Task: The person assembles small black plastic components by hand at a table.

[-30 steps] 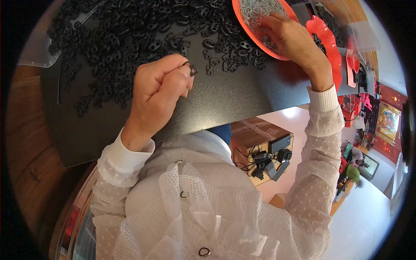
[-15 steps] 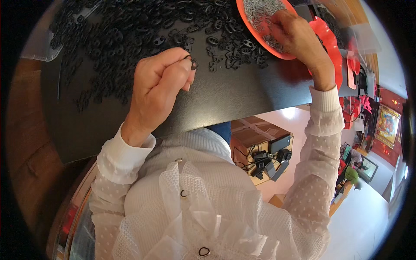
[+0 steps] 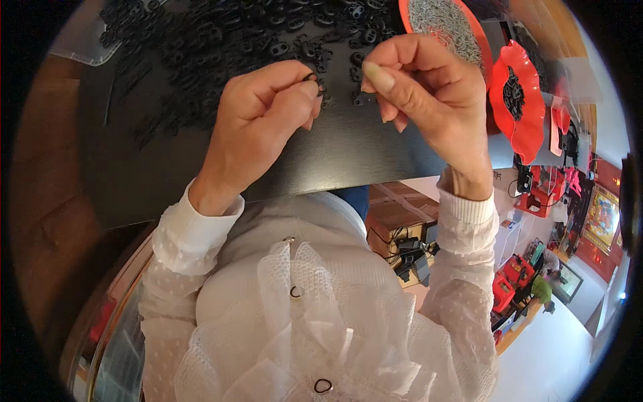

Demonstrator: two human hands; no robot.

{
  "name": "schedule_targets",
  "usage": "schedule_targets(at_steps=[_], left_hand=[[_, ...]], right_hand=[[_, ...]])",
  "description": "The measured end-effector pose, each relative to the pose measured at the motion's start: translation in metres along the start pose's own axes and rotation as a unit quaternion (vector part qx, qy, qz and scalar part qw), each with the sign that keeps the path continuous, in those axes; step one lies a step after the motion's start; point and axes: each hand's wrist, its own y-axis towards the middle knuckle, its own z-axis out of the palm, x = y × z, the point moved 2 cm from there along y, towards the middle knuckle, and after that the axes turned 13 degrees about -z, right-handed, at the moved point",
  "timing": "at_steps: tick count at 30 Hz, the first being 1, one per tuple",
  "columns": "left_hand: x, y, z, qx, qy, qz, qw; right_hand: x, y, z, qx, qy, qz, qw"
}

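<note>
Dark table point(image 3: 348, 151) on my screen bears heaped black parts point(image 3: 278, 49) and a red bowl point(image 3: 405, 15) of silvery bits point(image 3: 445, 27). I have the left hand point(image 3: 268, 114) closed on a black piece point(image 3: 321, 87) at its fingertips; the right hand point(image 3: 435, 100), near it, has thumb and forefinger together, gripping what, if anything, I cannot tell

A head-worn fisheye looks closely down on both hands point(image 3: 260, 117)

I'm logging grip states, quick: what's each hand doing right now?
Left hand: closed, pinching a small black part.
Right hand: closed in a pinch; whether it holds anything cannot be told.
</note>
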Motion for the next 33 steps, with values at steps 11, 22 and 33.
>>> schedule_targets(at_steps=[11, 22, 33], left_hand=[[0.011, -0.011, -0.031, -0.014, 0.039, 0.06, 0.997], [0.018, -0.016, -0.041, 0.022, 0.021, 0.073, 0.997], [0.021, -0.019, -0.05, 0.069, 0.148, 0.08, 0.983]], right_hand=[[-0.009, 0.014, 0.059, 0.014, 0.049, -0.016, 0.999], [-0.002, 0.017, 0.078, 0.023, -0.022, -0.024, 0.999], [-0.013, 0.01, 0.077, 0.057, -0.109, -0.067, 0.99]])
